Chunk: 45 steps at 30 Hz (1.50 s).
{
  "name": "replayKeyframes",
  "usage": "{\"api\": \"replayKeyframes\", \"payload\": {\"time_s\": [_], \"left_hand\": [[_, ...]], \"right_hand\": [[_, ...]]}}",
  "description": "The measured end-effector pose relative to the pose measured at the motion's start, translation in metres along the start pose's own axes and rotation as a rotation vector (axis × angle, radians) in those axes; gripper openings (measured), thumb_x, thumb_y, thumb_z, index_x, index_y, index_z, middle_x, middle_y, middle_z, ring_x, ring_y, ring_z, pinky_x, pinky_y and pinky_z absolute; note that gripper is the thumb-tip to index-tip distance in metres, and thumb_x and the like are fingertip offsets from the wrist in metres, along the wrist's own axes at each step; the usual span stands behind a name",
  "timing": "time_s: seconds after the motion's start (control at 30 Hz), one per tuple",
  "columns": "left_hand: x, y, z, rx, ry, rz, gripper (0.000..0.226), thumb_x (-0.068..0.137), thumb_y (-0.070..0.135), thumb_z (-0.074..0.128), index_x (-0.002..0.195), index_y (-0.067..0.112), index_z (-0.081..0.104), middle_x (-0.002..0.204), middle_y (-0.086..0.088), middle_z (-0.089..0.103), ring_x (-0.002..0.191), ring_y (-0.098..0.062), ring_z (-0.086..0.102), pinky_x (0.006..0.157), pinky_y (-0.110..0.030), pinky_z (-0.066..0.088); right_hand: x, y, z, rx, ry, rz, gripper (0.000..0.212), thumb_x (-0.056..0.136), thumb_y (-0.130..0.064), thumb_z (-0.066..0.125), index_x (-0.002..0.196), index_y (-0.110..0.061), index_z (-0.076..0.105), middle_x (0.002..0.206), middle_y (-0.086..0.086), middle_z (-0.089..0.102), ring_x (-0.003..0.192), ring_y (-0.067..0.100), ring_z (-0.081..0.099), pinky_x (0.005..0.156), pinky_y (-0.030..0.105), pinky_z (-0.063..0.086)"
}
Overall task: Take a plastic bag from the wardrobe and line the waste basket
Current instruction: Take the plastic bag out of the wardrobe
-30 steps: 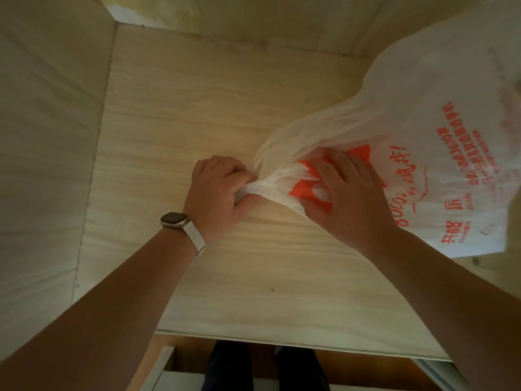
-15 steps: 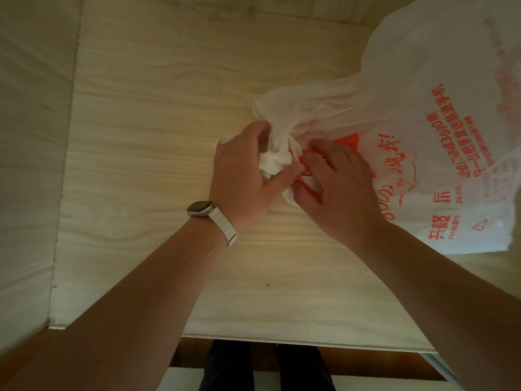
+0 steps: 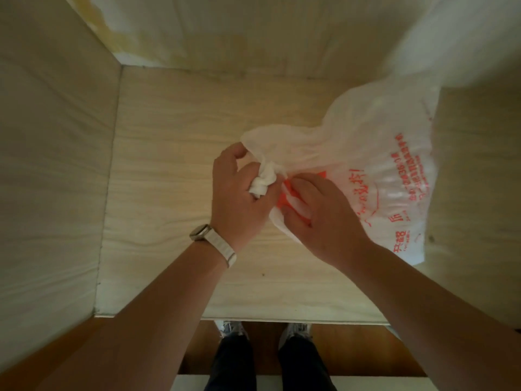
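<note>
The left hand has shifted right, its grip grasping the knotted plastic bag; the right hand pinches it above the pale wardrobe shelf.

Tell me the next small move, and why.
Probably draw the bunched white plastic leftward with the left hand while the right hand pins the printed bag on the shelf: the left grips the bunch at the bag's gathered mouth, the right pinches beside it.

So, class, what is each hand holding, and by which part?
The plastic bag: left hand grips its bunched, twisted end; right hand pinches the orange-printed part beside it.
</note>
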<state>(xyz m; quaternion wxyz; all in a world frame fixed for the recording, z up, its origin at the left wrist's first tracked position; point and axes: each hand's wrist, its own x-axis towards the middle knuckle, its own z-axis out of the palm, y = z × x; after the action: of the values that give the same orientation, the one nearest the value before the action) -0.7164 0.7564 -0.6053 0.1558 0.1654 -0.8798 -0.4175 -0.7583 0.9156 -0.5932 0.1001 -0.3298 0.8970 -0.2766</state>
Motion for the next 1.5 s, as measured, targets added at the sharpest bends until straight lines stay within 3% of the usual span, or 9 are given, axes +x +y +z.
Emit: {"api": "replayKeyframes", "payload": {"time_s": [0.1, 0.17, 0.23, 0.33, 0.5, 0.67, 0.8, 1.13, 1.5], "left_hand": [[0.004, 0.03, -0.032, -0.086, 0.008, 0.002, 0.02, 0.082, 0.02, 0.072, 0.071, 0.005, 0.066, 0.131, -0.014, 0.046, 0.116, -0.03, 0.052, 0.095, -0.032, 0.044], [0.008, 0.052, -0.055, -0.137, 0.035, 0.008, 0.014, 0.081, 0.014, 0.073, 0.074, 0.005, 0.065, 0.129, -0.007, 0.046, 0.113, -0.015, 0.053, 0.093, -0.021, 0.045], [0.012, 0.078, -0.078, -0.168, 0.068, 0.016, 0.01, 0.081, 0.017, 0.069, 0.078, 0.009, 0.065, 0.116, -0.002, 0.056, 0.101, -0.002, 0.055, 0.085, -0.012, 0.044], [0.015, 0.118, -0.115, -0.26, 0.105, -0.054, 0.015, 0.082, 0.022, 0.067, 0.073, 0.022, 0.055, 0.072, 0.007, 0.058, 0.066, -0.006, 0.054, 0.058, -0.016, 0.042], [0.015, 0.176, -0.174, -0.335, 0.173, -0.079, 0.024, 0.078, 0.029, 0.07, 0.073, 0.036, 0.047, 0.07, 0.023, 0.059, 0.06, -0.001, 0.055, 0.051, -0.014, 0.042], [0.007, 0.224, -0.233, -0.419, 0.185, 0.004, 0.042, 0.079, 0.025, 0.072, 0.1, 0.055, 0.051, 0.096, 0.033, 0.063, 0.085, 0.002, 0.065, 0.066, -0.011, 0.051], [-0.001, 0.241, -0.269, -0.428, 0.19, 0.095, 0.031, 0.081, 0.019, 0.07, 0.093, 0.046, 0.061, 0.097, 0.033, 0.067, 0.092, 0.004, 0.065, 0.073, -0.007, 0.049], [-0.044, 0.29, -0.319, -0.448, 0.269, 0.073, 0.024, 0.082, 0.012, 0.074, 0.085, 0.035, 0.065, 0.087, 0.021, 0.07, 0.081, 0.001, 0.066, 0.07, -0.014, 0.051], [-0.139, 0.337, -0.35, -0.262, 0.573, -0.043, 0.027, 0.082, 0.005, 0.073, 0.077, 0.027, 0.058, 0.068, 0.024, 0.063, 0.059, 0.006, 0.057, 0.052, -0.007, 0.041]], "right_hand": [[-0.002, -0.03, -0.026, 0.045, -0.031, 0.017, 0.038, 0.092, -0.029, 0.059, 0.123, -0.007, 0.06, 0.12, 0.008, 0.063, 0.111, 0.024, 0.056, 0.098, 0.039, 0.044], [-0.003, -0.053, -0.047, 0.08, -0.026, 0.024, 0.038, 0.093, -0.029, 0.059, 0.124, -0.008, 0.06, 0.119, 0.006, 0.063, 0.11, 0.021, 0.055, 0.098, 0.035, 0.043], [-0.004, -0.076, -0.069, 0.11, 0.001, 0.025, 0.036, 0.093, -0.03, 0.059, 0.123, -0.01, 0.06, 0.118, 0.004, 0.063, 0.108, 0.019, 0.055, 0.097, 0.028, 0.041], [-0.006, -0.113, -0.103, 0.159, 0.045, 0.038, 0.038, 0.093, -0.04, 0.053, 0.123, -0.017, 0.059, 0.116, -0.002, 0.063, 0.105, 0.013, 0.053, 0.093, 0.017, 0.037], [-0.014, -0.168, -0.16, 0.14, 0.139, -0.033, 0.035, 0.092, -0.039, 0.055, 0.121, -0.02, 0.059, 0.112, -0.004, 0.064, 0.102, 0.008, 0.053, 0.089, 0.001, 0.029], [-0.026, -0.219, -0.207, 0.095, 0.186, -0.078, 0.036, 0.091, -0.04, 0.057, 0.123, -0.022, 0.057, 0.115, -0.006, 0.061, 0.105, 0.008, 0.054, 0.09, 0.019, 0.041], [-0.035, -0.254, -0.225, 0.032, 0.234, -0.103, 0.042, 0.09, -0.044, 0.057, 0.124, -0.019, 0.059, 0.121, -0.003, 0.06, 0.11, 0.013, 0.055, 0.095, 0.026, 0.043], [-0.064, -0.291, -0.262, 0.022, 0.207, -0.25, 0.047, 0.09, -0.052, 0.055, 0.127, -0.024, 0.056, 0.126, -0.007, 0.058, 0.116, 0.013, 0.053, 0.098, 0.031, 0.044], [-0.101, -0.318, -0.287, 0.072, 0.013, -0.491, 0.055, 0.087, -0.069, 0.041, 0.13, -0.035, 0.048, 0.128, -0.017, 0.052, 0.115, 0.006, 0.05, 0.096, 0.029, 0.044]]}}
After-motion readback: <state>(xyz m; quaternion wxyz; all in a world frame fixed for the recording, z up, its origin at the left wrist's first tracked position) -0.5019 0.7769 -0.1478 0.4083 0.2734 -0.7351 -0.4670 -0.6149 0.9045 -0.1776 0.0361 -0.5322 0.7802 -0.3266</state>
